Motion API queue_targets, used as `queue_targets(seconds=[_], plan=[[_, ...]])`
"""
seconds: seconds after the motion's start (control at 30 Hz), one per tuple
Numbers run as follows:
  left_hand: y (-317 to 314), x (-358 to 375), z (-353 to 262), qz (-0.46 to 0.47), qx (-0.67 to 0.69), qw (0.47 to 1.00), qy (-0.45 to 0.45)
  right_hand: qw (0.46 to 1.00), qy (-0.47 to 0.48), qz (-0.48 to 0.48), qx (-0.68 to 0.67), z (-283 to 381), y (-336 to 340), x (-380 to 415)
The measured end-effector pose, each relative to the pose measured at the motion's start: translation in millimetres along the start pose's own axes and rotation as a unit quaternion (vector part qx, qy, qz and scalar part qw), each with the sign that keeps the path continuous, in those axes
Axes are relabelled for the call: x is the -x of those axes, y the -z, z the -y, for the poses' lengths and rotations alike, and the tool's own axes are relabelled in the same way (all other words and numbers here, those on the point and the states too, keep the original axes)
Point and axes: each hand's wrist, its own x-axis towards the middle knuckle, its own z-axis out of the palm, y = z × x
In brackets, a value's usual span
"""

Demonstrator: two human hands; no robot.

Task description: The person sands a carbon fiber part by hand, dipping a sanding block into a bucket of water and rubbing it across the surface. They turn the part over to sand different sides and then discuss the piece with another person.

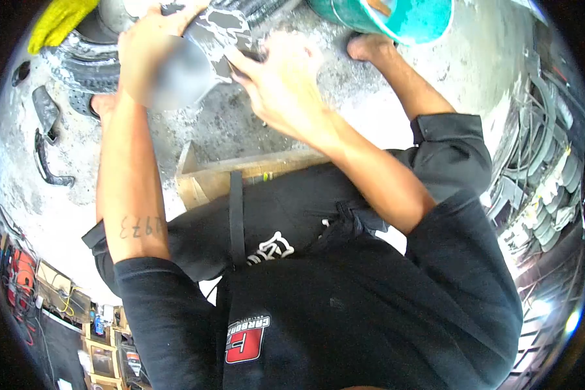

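A dark, flat piece (224, 29) streaked with whitish wet residue is held up at the top middle. My left hand (143, 49) grips its left side, with fingers reaching over the upper edge. At its lower right edge, the thumb and a finger of my right hand (286, 84) close on the piece, while the other fingers look smeared and overexposed. A grey blurred patch beside my left wrist hides what lies there.
A teal bucket (422, 23) stands at the upper right, near my foot. Black tyres (88, 65) and a yellow glove (62, 23) are upper left. Below my hands is a wooden frame (260, 166). Curved dark parts (546, 188) are stacked at right; tools (23, 276) lie lower left.
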Motion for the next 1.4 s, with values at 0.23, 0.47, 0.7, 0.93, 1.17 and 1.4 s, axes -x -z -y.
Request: queue_targets(seconds=[0.23,0.47,0.7,0.93,1.17,1.4], plan=[[-16.1,1.3,5.6,-0.018,0.012,0.999,-0.024,0.999,0.017,-0.022,0.016,-2.0,-5.8,-10.5],[-7.4,5.6,0.2,-0.009,0.009,0.999,-0.036,0.998,0.025,-0.046,0.019,-11.0,-19.0,-48.0],[6.7,21.1,-10.5,0.003,0.08,0.997,-0.002,0.985,0.057,0.125,0.108,-47.6,77.0,-34.3],[24.0,41.3,-7.4,-0.003,0.186,0.982,-0.018,0.934,0.108,0.293,0.176,-36.3,40.9,-46.1],[24.3,41.8,-12.2,-0.018,0.205,0.978,-0.018,0.914,0.112,0.281,0.271,-50.2,9.2,-75.0],[20.0,43.6,-11.7,-0.036,0.212,0.977,-0.015,0.941,0.094,0.25,0.209,-51.8,-5.7,-65.8]])
